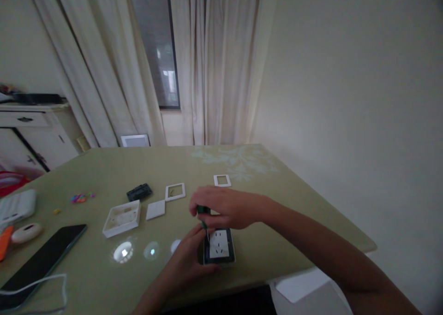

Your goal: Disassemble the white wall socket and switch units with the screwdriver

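Near the table's front edge lies a wall socket with a white face and a dark surround, set in a white box. My left hand grips its left side, fingers behind and thumb along the front. Above it, my right hand is closed around the green handle of a screwdriver. The screwdriver points down at the socket's left edge; its tip is too small to make out. Behind my right hand a white frame lies flat on the table.
Left of my hands lie an open white box, a white square plate, another white frame and a black module. Farther left are small colourful pieces, a phone and a white cable. A wall stands at the right.
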Motion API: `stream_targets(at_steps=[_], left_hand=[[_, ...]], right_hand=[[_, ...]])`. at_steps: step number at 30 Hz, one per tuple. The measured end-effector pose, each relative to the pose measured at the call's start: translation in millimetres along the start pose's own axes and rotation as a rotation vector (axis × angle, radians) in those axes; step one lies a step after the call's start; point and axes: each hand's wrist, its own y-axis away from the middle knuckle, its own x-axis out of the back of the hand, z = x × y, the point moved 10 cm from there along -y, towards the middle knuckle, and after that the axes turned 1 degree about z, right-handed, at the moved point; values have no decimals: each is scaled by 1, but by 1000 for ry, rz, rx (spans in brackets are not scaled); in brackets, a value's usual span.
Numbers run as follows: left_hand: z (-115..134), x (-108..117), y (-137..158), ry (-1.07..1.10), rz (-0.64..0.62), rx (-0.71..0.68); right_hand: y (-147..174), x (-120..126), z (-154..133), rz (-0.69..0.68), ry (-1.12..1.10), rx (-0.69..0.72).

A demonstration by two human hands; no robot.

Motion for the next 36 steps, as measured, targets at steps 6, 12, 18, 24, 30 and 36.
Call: stream_targets(at_steps=[6, 12, 18, 24, 30, 36], left_hand=[[-2, 3, 1, -6, 19, 21], [0, 1, -1, -28, 31, -3], [-1, -4, -5, -18, 6, 4], [-1, -5, -8, -34, 2, 19], [0, -10, -11, -24, -10, 28], [-2, -10, -13, -21, 4, 26]], right_hand=[[9, 3, 20, -3, 228, -276], [15, -2, 1, 18, 178, -243], [14, 3, 10, 9, 30, -280], [24, 13, 29, -6, 244, -557], [25, 9, 13, -74, 116, -301], [36, 15, 39, -52, 353, -591]])
